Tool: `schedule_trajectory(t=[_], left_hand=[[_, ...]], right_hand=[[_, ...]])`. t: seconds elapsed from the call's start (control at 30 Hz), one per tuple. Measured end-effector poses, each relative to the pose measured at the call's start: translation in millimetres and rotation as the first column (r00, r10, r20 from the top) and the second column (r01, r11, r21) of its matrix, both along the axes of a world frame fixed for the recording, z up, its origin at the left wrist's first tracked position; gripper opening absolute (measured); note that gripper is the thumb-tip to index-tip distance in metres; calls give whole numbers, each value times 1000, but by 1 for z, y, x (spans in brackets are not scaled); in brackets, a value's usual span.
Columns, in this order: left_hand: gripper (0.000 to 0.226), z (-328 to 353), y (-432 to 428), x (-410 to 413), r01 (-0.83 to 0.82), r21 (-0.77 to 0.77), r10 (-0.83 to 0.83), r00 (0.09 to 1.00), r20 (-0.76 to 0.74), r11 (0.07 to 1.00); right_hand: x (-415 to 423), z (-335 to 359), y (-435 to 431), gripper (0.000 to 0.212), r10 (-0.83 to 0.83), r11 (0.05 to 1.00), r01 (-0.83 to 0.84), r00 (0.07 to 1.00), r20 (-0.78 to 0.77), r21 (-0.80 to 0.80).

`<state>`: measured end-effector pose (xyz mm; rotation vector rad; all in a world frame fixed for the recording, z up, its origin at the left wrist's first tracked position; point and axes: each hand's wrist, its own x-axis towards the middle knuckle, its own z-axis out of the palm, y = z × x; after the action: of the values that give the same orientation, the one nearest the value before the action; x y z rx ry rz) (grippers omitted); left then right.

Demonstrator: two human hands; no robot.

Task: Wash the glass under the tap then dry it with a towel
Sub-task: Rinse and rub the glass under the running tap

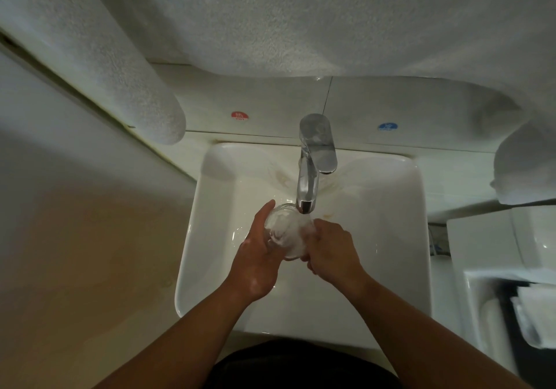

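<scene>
Both hands are working in the middle of the frame, over the white sink (421, 208). The glass (285, 233) is sitting between them, tipped with its mouth towards the camera, right under the spout of the chrome tap (308, 184). Inside the glass, white frothy water is churning and hiding the bottom; how full it is, I cannot tell.

The left hand (258, 256) is cupping the glass from the left of the frame, its fingers curving up along the wall to the rim. The right hand (331, 251) is closing in from the right, with its fingers curled tight against the other side of the glass, so both hands are gripping it. The fingertips of the right hand are blurring into the froth.

The sink bowl is glistening with a thin film of water around the hands, and faint brownish marks are showing on its back slope beside the tap.

A big white towel (270, 12) is hanging across the top of the frame, well apart from the glass. On the tiles behind the tap, a red hot sticker (239, 115) is showing to the left and a blue cold sticker (387, 126) to the right.
</scene>
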<state>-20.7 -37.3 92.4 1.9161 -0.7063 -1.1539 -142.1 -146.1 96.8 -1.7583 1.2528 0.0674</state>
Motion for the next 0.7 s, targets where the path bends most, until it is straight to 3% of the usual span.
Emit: schedule_trajectory(t=[0.07,0.2,0.23,0.33,0.43,0.5,0.57,0.6,0.63,0.7], left_hand=[[80,3,-1,-2,-5,4,5,1000,11,1000],[78,10,-3,-5,-42,-14,42,999,-1,999],[75,10,-4,-6,-41,-21,41,999,-7,999],[67,8,-5,-4,-31,-25,31,999,-16,999],[73,12,-6,-4,-17,-2,17,999,-31,1000],[75,13,-5,-5,-26,-1,26,999,-19,1000],[75,12,-3,-5,-33,5,33,999,27,999],[73,11,-2,-5,-30,7,30,999,45,1000],[71,9,-1,-5,-26,9,26,998,57,1000],[67,11,-1,-6,-30,3,30,998,52,1000]], right_hand=[[0,0,1,36,54,994,-56,998,-26,-89],[-2,0,6,11,-144,965,115,983,110,235],[-2,-1,6,9,-140,966,112,984,109,235],[-2,-6,4,21,-3,1000,3,1000,8,9],[-1,-8,3,39,111,969,-136,986,-125,-208],[0,-7,3,30,39,991,-47,997,-64,-125],[0,-3,5,14,-96,984,85,994,61,155],[-1,-1,6,17,-122,966,99,989,83,239],[-2,-2,6,21,-98,972,77,991,86,222],[-3,-6,3,13,5,1000,-5,1000,25,-2]])
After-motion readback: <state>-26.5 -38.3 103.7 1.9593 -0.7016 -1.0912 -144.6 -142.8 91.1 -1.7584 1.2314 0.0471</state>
